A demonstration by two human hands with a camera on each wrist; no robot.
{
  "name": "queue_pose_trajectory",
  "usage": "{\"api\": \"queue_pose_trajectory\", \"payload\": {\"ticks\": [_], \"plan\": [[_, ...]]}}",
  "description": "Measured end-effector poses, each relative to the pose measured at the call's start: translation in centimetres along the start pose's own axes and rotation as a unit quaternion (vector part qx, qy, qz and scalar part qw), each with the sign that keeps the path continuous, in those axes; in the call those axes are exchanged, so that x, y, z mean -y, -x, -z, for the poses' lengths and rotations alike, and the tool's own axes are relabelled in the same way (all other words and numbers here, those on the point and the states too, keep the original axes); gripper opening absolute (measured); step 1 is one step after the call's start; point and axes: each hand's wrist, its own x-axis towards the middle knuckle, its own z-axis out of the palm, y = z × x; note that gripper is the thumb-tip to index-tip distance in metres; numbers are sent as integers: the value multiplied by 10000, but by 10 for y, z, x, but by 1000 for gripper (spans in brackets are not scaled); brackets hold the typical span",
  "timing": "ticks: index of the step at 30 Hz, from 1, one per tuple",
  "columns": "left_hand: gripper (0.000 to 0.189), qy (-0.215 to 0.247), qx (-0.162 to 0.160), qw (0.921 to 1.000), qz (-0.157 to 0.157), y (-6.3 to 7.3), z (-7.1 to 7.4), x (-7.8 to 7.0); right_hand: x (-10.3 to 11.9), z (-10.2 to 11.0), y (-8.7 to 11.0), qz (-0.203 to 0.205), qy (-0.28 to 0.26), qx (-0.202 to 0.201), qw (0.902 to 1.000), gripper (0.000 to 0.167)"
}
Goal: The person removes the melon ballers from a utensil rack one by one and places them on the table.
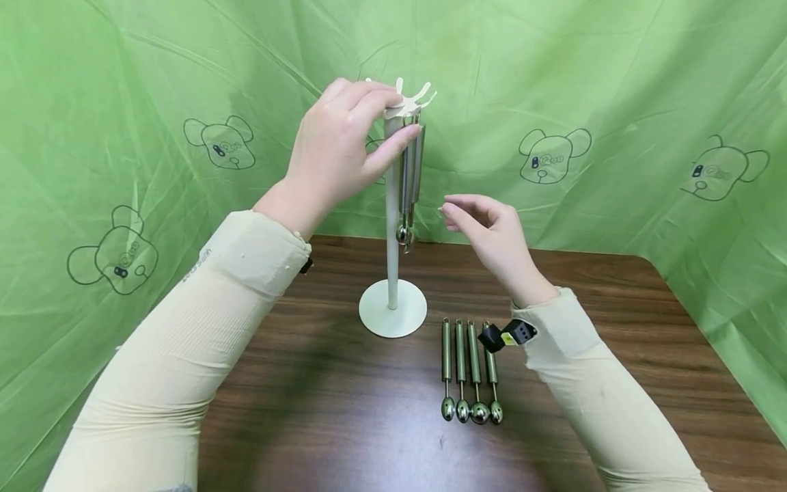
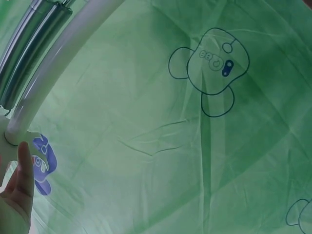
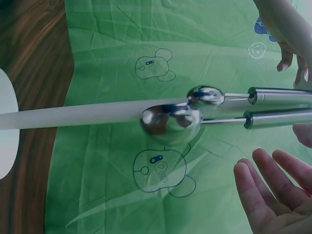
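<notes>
- Nearest my view, four loose scoops [image 1: 460, 352] lie in a row on the table [image 1: 326, 410], ball ends toward the viewer, to the right of the stand [image 1: 392, 260].
- Beyond them I see the right hand [image 1: 498, 225] raised near the hanging scoops [image 1: 404, 171] but apart from them; its fingers are loosely bent and hold nothing.
- The hanging scoops, at least two, hang ball end down from the stand's hooks [image 1: 423, 91], close beside the pole.
- The left hand [image 1: 344, 133] is at the top of the stand, fingers over it, thumb across the handles; I cannot tell whether it grips or merely rests.
- I judge the step in hand to be hanging scoops; the next move seems to call for picking up a loose scoop and slipping its end loop over a free hook.
- The table is dark, wood-grained and shiny.
- Farthest off, creased green cloth [image 1: 479, 82] printed with mouse heads [image 1: 555, 160] closes in the back and sides.
</notes>
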Motion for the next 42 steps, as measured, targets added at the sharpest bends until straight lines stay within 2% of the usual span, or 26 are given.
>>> {"api": "queue_pose_trajectory", "payload": {"ticks": [11,20,25,28,34,42], "plan": [[44,-88,-7,9999,70,1,1,-1,13,-11,-21,126,-436,-22,9990,34],[46,-165,-50,9997,187,3,1,-3,18,-19,-35,175,-571,497,9970,37],[44,-54,81,9997,221,1,2,-6,16,-24,-39,171,-500,676,9963,38],[44,26,156,9996,248,1,2,-8,16,-27,-40,177,-520,681,9962,38],[43,-14,82,9998,188,2,2,-7,17,-30,-43,288,-657,655,9953,37],[42,7,83,9997,239,2,2,-7,20,-29,-42,379,-431,514,9970,37]]}}
